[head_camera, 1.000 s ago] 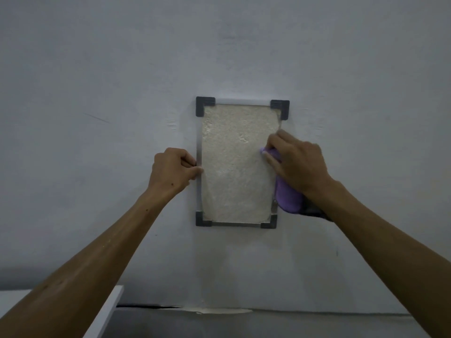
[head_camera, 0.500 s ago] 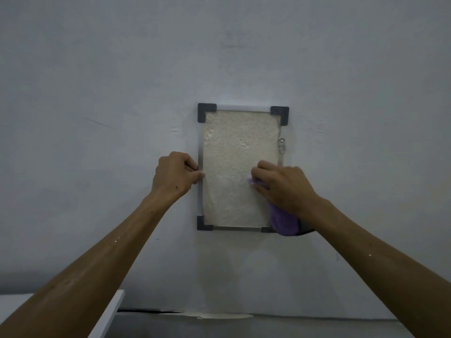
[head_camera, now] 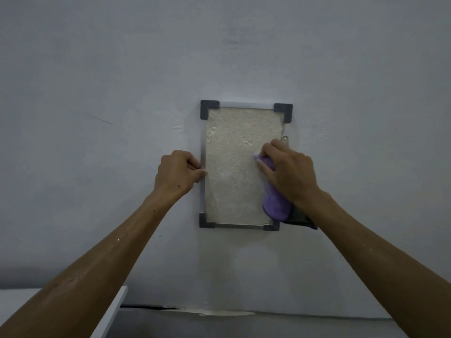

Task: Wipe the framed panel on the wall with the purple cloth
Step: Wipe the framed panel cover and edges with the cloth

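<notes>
Looking left to right: white ledge (head_camera: 111, 311) sits low at the near left, partly behind the left forearm. Left hand (head_camera: 177, 175) is against the left rail of the framed panel (head_camera: 234, 167), fingers curled, thumb and fingertips pinching the thin metal edge about mid-height. Panel hangs upright on the grey wall (head_camera: 97, 93): pale rough-textured face, slim metal rails, dark corner brackets (head_camera: 207, 108) at all four corners. Right hand (head_camera: 290, 172) is over the right half of the panel, fingers curled round the purple cloth (head_camera: 277, 203) and pressing it flat to the textured face. Cloth bunches under the palm and hangs down toward the lower right corner, a dark edge of it trailing past the frame. Small metal clip (head_camera: 285, 139) shows on the right rail, just above the right knuckles. Below, a cracked seam (head_camera: 195, 309) runs along the wall base.
</notes>
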`<state>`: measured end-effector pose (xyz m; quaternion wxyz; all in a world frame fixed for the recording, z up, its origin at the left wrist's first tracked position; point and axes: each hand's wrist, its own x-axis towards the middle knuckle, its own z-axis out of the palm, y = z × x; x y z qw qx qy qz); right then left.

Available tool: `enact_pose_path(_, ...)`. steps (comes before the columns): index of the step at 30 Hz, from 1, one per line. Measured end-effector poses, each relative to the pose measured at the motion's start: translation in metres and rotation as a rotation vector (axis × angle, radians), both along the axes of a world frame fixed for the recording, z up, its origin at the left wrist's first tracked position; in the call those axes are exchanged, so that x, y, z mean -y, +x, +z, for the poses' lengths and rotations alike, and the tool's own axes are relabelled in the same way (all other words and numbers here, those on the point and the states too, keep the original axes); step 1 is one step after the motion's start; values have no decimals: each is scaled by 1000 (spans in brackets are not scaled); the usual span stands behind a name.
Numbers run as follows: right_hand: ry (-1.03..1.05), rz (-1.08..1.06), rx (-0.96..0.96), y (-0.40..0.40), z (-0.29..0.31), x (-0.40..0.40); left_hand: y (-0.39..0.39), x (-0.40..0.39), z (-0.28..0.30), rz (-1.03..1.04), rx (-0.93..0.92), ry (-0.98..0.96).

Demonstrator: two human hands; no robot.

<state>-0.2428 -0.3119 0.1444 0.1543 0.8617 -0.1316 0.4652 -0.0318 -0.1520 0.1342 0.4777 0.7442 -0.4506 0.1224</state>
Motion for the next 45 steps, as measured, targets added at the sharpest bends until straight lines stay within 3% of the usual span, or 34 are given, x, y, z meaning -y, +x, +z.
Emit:
enact_pose_path(4, -59, 35, -278, 4, -14, -5, 0, -1, 1, 0, 0, 2)
enact_pose_path(8, 4, -23, 32, 6, -4, -3, -2, -1, 1, -6, -5, -3)
enact_pose_path(9, -2, -17, 27, 7, -6, -4, -2, -1, 1, -5, -6, -2)
enact_pose_path(13, -70, 33, -274, 11, -10, -7, 0, 0, 2, -4, -15, 2)
enact_pose_path(18, -2, -20, 30, 14, 0, -11, -1, -1, 0, -5, -30, -5)
enact_pose_path(23, -58, 26, -275, 17, -11, -15, 0, -1, 1, -13, -25, -1)
enact_pose_path(27, -12, -37, 60, 17, 0, -14, -1, -1, -1, -13, -25, -11)
enact_pose_path(28, -13, -29, 47, 18, -3, -16, -1, -1, -1, -13, -21, -13)
enact_pose_path(32, -47, 50, -305, 25, -15, -18, 1, 0, -2, -9, -6, -16)
enact_pose_path(36, 44, 4, 59, 28, -5, -19, 1, -1, -6, -10, -2, -29)
enact_pose_path(38, 37, 38, 18, 31, -12, -21, 0, 0, -8, -15, 1, -33)
enact_pose_path(41, -9, 81, -235, 37, -18, -23, 1, -1, -8, -17, 10, -36)
enact_pose_path(45, 51, 34, 35, 38, -12, -22, 1, -1, -11, -22, 2, -37)
